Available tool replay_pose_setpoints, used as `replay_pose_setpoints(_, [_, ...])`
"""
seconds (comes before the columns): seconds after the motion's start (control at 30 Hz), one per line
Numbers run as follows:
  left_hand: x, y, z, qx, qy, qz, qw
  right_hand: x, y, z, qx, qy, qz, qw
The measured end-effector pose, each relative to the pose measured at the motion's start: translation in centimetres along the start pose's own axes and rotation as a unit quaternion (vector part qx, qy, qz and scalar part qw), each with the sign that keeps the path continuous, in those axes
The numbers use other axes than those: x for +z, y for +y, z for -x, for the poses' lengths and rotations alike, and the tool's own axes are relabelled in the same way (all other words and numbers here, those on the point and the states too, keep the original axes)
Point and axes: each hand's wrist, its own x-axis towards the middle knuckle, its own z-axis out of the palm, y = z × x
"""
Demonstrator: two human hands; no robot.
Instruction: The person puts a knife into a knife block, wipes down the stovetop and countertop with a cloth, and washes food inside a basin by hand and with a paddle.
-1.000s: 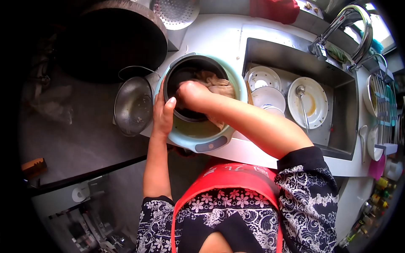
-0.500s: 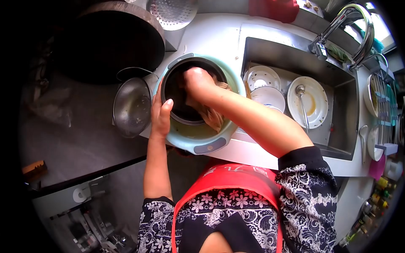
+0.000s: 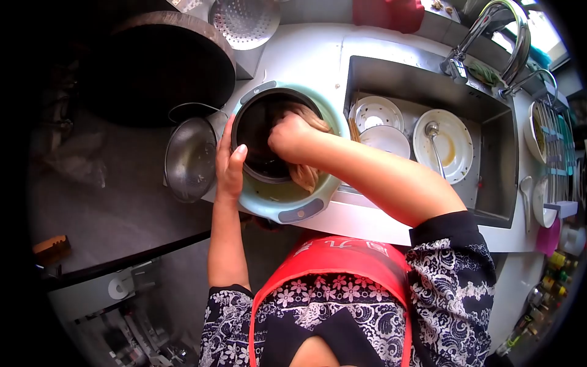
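Note:
A dark round pot (image 3: 254,131) sits tilted inside a pale blue basin (image 3: 337,131) that has some cloudy liquid in it. My left hand (image 3: 230,165) grips the pot's left wall, the thumb on the near side and the fingers along the outside. Inside the pot, my right hand (image 3: 290,137) is closed on a tan cloth (image 3: 304,176), which hangs over the pot's right rim toward the basin. The fingertips of my right hand are partly hidden by the hand itself and the cloth.
Right of the basin, a steel sink (image 3: 498,165) holds plates, a bowl (image 3: 385,139) and a spoon (image 3: 433,131) under a faucet (image 3: 455,64). A mesh strainer (image 3: 191,159) lies to the left. A large dark wok (image 3: 156,73) and a perforated ladle (image 3: 247,23) stand behind.
My right hand has shifted toward the pot's right side, drawing the cloth with it. My left hand keeps its hold on the pot. The view has shifted slightly.

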Motion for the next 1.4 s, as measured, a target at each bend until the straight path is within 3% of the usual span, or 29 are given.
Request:
replay_pose_setpoints(0.13, [-0.2,0.6,0.6,0.011,0.014,-0.079,0.997,-1.9,-0.5,1.7,0.027,-0.001,0.051,0.998])
replay_pose_setpoints(0.23, [-0.2,0.7,0.7,0.115,0.034,-0.197,0.973,-2.9,-1.3,3.0,0.053,0.009,0.058,0.997])
replay_pose_setpoints(0.3, [-0.2,1.3,1.0,0.122,0.028,-0.230,0.965,-2.9,-1.2,3.4,0.069,-0.001,0.054,0.996])
replay_pose_setpoints(0.37, [-0.3,1.0,1.3,0.129,0.020,-0.263,0.956,-2.6,-0.6,3.4,0.121,0.005,-0.100,0.988])
replay_pose_setpoints(0.4, [-0.3,0.3,1.5,0.093,0.026,-0.210,0.973,-2.4,-0.1,3.2,0.122,0.004,-0.101,0.987])
replay_pose_setpoints(0.43, [-0.4,-0.2,1.6,0.056,0.032,-0.156,0.986,-2.4,0.4,3.0,0.175,0.026,-0.320,0.931])
replay_pose_setpoints(0.47, [-0.6,-0.3,1.5,0.054,0.030,-0.156,0.986,-2.3,0.7,2.8,0.219,0.046,-0.521,0.823])
replay_pose_setpoints(0.5, [-0.8,-0.4,1.3,0.039,0.008,-0.119,0.992,-2.2,0.8,2.7,0.182,0.103,-0.601,0.771])
replay_pose_setpoints(0.53, [-0.9,-0.4,1.2,0.024,-0.013,-0.082,0.996,-2.3,0.5,2.3,0.183,0.103,-0.602,0.770])
replay_pose_setpoints(0.6, [-0.5,0.0,1.0,0.006,-0.034,-0.053,0.998,-2.5,-0.7,1.3,0.130,0.092,-0.861,0.482])
replay_pose_setpoints(0.67, [-0.2,0.0,1.0,0.007,-0.053,-0.051,0.997,-3.4,-1.6,0.9,0.180,0.078,-0.820,0.537])
replay_pose_setpoints(0.8, [-0.4,0.1,1.0,0.034,-0.052,-0.116,0.991,-2.2,-2.6,0.1,0.171,0.059,-0.787,0.589])
replay_pose_setpoints(0.9, [-0.7,-0.3,1.0,0.021,-0.036,-0.062,0.997,-0.2,-2.7,-1.3,0.097,0.085,-0.665,0.736])
replay_pose_setpoints(0.93, [-0.7,-0.4,1.0,0.022,-0.034,-0.063,0.997,-0.1,-2.4,-1.3,0.095,0.085,-0.664,0.737])
replay_pose_setpoints(1.03, [-0.8,-0.3,1.0,0.011,-0.028,-0.022,0.999,0.2,-1.3,-1.8,0.043,-0.017,-0.509,0.860])
replay_pose_setpoints(1.07, [-0.9,-0.2,1.0,0.012,-0.027,-0.019,0.999,0.5,-1.1,-1.7,0.042,-0.015,-0.508,0.860])
replay_pose_setpoints(1.17, [-0.8,-0.1,0.9,0.011,-0.025,-0.025,0.999,-0.4,-0.7,-0.5,0.116,-0.068,-0.276,0.952])
replay_pose_setpoints(1.2, [-0.8,0.0,0.9,0.011,-0.023,-0.034,0.999,0.0,-1.0,-0.5,0.115,-0.069,-0.276,0.952])
replay_pose_setpoints(1.23, [-0.7,0.1,1.0,0.009,-0.022,-0.034,0.999,-0.1,-1.4,-0.2,0.130,-0.014,-0.159,0.979])
replay_pose_setpoints(1.33, [-0.3,0.0,0.9,-0.007,-0.003,-0.001,1.000,-0.7,-1.9,0.6,0.164,0.079,-0.104,0.978])
replay_pose_setpoints(1.4, [-0.7,-0.6,0.9,0.023,0.003,-0.069,0.997,-3.0,-1.8,1.3,0.131,0.001,-0.258,0.957])
